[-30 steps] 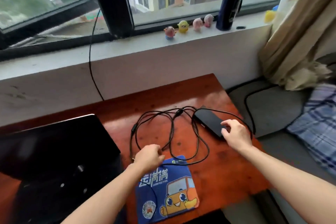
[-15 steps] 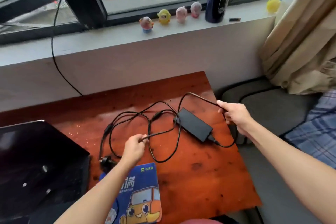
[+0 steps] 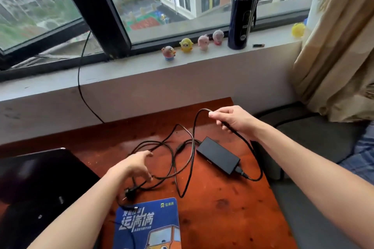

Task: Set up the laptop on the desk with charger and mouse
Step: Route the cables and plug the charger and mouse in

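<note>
A black charger brick [image 3: 218,155] lies on the reddish wooden desk [image 3: 222,214], with its tangled black cable [image 3: 182,170] looped to its left. My right hand [image 3: 232,120] pinches a stretch of that cable and holds it above the desk, behind the brick. My left hand [image 3: 135,166] rests among the loops with a strand between thumb and fingers. The wall plug [image 3: 128,196] lies just below that hand. A black laptop [image 3: 38,186] sits open at the left. A blue mouse pad [image 3: 149,226] with a cartoon truck lies at the front. No mouse is in view.
A window sill [image 3: 202,56] behind the desk carries small toy figures [image 3: 186,45] and a dark bottle [image 3: 242,10]. A thin black wire [image 3: 81,87] hangs from the window. A beige curtain [image 3: 340,46] and grey seat [image 3: 323,143] are on the right.
My right hand went from the charger brick to its cable and lifted that stretch higher. My left hand shifted up into the loops. The camera tilted up toward the window.
</note>
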Demonstrator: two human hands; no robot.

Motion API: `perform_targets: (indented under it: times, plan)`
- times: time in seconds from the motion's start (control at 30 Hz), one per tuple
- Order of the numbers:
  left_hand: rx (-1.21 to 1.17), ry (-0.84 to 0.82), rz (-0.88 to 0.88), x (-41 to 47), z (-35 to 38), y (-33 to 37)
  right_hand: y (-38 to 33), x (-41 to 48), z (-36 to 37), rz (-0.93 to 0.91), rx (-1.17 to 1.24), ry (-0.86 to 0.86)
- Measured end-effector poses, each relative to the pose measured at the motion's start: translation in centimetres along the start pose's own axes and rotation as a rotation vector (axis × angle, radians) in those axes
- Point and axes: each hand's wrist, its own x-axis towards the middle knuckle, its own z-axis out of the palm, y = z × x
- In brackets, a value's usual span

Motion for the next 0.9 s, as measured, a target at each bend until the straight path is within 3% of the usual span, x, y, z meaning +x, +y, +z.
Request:
perform_targets:
  times: [0.1, 0.2, 0.27, 0.33, 0.4, 0.47, 0.53, 0.63, 0.8, 0.9]
  plan:
    - [-0.039, -0.208, 0.080, -0.3, 0.2, 1.0, -2.0, -0.2, 0.9, -0.031, -0.034, -0.009]
    - [-0.311, 0.055, 0.120, 0.0, -0.3, 2.3, -2.7, -0.9, 1.8, -0.045, -0.078, -0.061]
    - [-0.261, 0.243, 0.170, 0.1, -0.9, 3.4, -2.6, -1.6, 1.9, -0.059, -0.053, -0.102]
    - [-0.198, 0.277, 0.264, -0.1, -1.0, 5.0, -2.3, -2.4, 1.4, -0.068, 0.021, -0.145]
    - [-0.311, 0.161, 0.397, -0.6, -0.9, 7.4, -2.1, -3.0, 0.7, -0.087, 0.140, -0.125]
    - [-0.525, -0.091, 0.498, -1.6, -0.3, 9.9, -1.9, -3.4, -0.2, -0.111, 0.262, -0.020]
    - [-0.640, -0.286, 0.534, -2.5, 0.7, 11.4, -1.7, -4.0, -1.0, -0.120, 0.365, 0.105]
    - [-0.669, -0.446, 0.531, -2.9, 1.2, 11.4, -1.6, -4.8, -2.1, -0.101, 0.463, 0.234]
    - [-0.731, -0.403, 0.440, -1.9, -0.2, 8.5, -1.8, -5.2, -2.6, -0.079, 0.638, 0.209]
    - [-0.550, -0.327, 0.454, -1.7, 1.4, 8.0, -1.9, -4.8, -1.7, -0.055, 0.723, 0.123]
